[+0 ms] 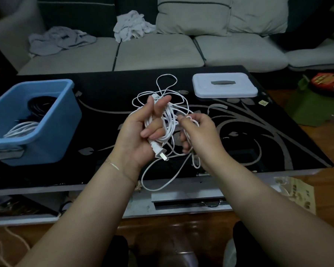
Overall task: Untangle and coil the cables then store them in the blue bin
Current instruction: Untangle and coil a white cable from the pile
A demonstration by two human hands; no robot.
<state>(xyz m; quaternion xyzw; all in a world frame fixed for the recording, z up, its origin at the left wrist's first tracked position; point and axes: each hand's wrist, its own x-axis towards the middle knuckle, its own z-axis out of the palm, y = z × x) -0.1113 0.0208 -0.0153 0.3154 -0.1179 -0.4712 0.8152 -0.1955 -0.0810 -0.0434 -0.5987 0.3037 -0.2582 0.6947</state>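
At the frame's centre, my left hand [141,130] grips a tangled white cable [168,120], its plug [159,151] hanging below. My right hand [197,132] pinches one loop beside it. This cable looks far from coiled. At left, the blue bin [52,135] already holds black and white coils.

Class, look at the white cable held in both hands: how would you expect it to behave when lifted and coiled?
The white cable is probably floppy: loose loops sag below the left hand and spring out above it. It will likely snag, since strands cross near the right hand. Its plug hangs free, so that end may swing.
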